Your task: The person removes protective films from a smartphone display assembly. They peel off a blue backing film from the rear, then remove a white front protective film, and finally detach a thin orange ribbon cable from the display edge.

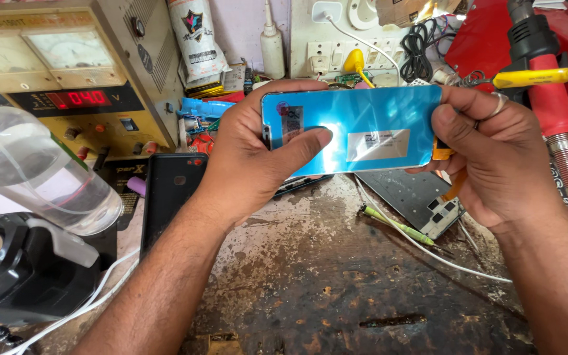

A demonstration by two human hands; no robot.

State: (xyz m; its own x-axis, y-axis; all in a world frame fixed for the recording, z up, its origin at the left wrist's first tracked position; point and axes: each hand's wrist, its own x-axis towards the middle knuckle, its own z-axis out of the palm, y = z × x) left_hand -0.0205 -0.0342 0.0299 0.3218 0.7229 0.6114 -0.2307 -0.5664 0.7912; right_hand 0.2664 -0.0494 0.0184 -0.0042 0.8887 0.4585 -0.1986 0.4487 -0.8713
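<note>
Left hand [251, 151]: closed on the left end of the blue phone panel [353, 128], thumb flat across its face.
Right hand [488, 158]: pinched the right end.
Panel: held level above the stained bench [336, 283].
Handling: edge grips seemed wisest, keeping the film unsmudged.
Labels: grey rectangular sticker [377, 144] mid-panel; small dark one at left.
Far left: white printed pouch [195, 36] standing upright.

Phone panel [353, 131] above workbench [336, 289], meter [67, 72] left
</note>
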